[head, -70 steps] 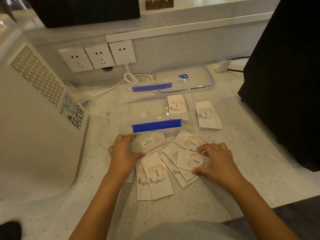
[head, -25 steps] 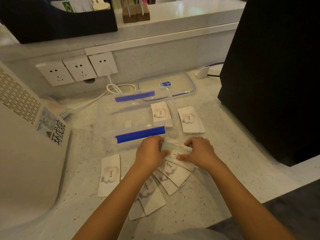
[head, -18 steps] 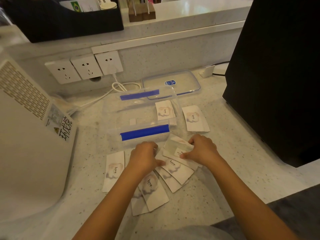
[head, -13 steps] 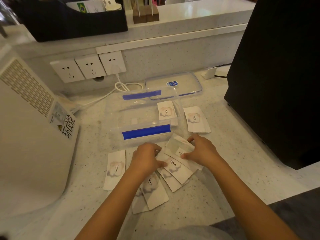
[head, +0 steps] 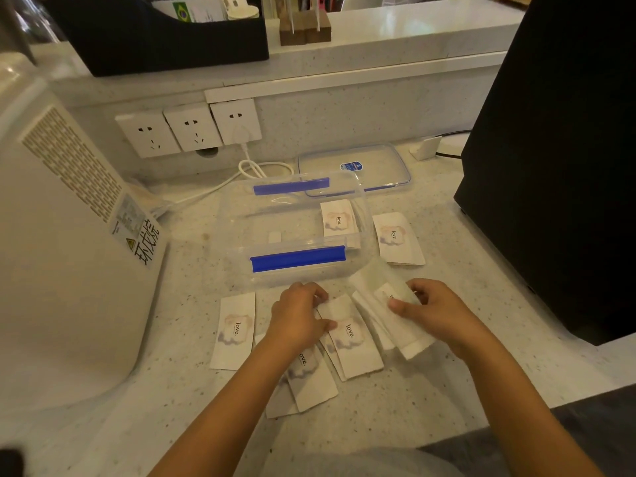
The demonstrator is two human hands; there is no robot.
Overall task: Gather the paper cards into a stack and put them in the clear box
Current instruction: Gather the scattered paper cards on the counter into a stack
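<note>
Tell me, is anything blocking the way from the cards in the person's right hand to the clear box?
Nothing visible does. The right hand holds a few cards just in front of the clear box, whose top is open; its lid lies behind it on the counter. Only the box's near wall must be cleared.

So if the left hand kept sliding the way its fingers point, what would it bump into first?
The left hand points up the counter and slightly right. It would probably first meet the near wall of the clear box, close to its blue clip. Depth is hard to judge, so it might pass over the rim.
</note>
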